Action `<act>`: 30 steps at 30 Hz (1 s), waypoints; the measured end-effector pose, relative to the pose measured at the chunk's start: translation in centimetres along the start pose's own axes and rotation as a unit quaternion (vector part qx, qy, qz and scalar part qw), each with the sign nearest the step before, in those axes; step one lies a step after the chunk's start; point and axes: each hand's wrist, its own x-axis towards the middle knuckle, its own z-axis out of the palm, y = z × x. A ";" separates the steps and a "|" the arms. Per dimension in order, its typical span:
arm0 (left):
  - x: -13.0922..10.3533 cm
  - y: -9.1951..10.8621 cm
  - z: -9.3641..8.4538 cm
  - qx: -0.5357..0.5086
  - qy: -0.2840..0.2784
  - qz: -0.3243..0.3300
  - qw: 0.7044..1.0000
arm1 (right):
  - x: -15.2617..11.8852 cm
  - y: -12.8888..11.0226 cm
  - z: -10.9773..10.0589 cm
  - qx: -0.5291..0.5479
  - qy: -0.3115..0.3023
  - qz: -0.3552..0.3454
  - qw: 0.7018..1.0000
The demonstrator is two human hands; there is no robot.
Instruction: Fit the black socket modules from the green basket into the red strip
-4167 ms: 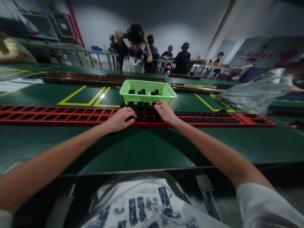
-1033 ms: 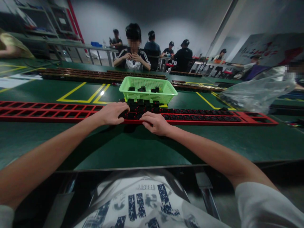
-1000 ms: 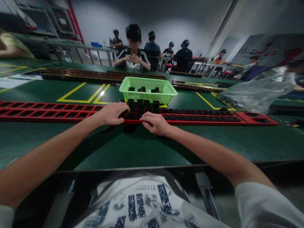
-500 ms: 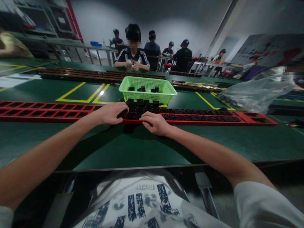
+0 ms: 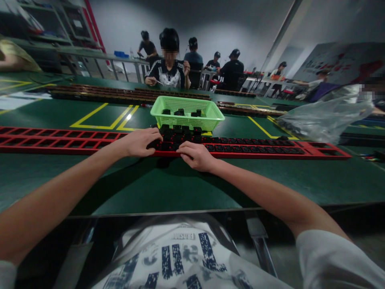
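Head view shows me the left hand (image 5: 141, 142) curled over black pieces (image 5: 168, 137) near the middle of the red frame (image 5: 255, 155), which lies lengthwise on the worktop (image 5: 186, 184); the right hand (image 5: 195, 155) is bent at the frame's near rail. I cannot tell whether either grips a piece, as the contact is hidden. More pieces crowd the far side, just before the green basket (image 5: 188, 122); I judge a sideways nudge could topple them, and uneven pressing could leave one tilted in its slot.

The frame (image 5: 240, 155) and basket (image 5: 188, 122) look plastic, the tabletop (image 5: 186, 188) glossy.
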 end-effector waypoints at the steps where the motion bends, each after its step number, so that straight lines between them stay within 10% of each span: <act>1: 0.0 0.1 -0.1 0.005 -0.002 0.003 1.000 | 0.0 0.0 0.0 -0.003 0.002 -0.002 1.000; 7: 0.0 -0.2 -0.5 -0.024 0.012 -0.013 1.000 | 0.0 0.0 0.1 -0.007 0.015 -0.019 1.000; 16: -0.7 -6.2 0.4 -0.018 -0.012 -0.095 0.995 | 0.0 0.1 0.4 0.007 0.008 -0.004 1.000; 30: -0.7 -4.8 0.3 -0.005 -0.100 -0.086 0.991 | 0.0 0.6 0.7 -0.047 -0.014 0.028 0.998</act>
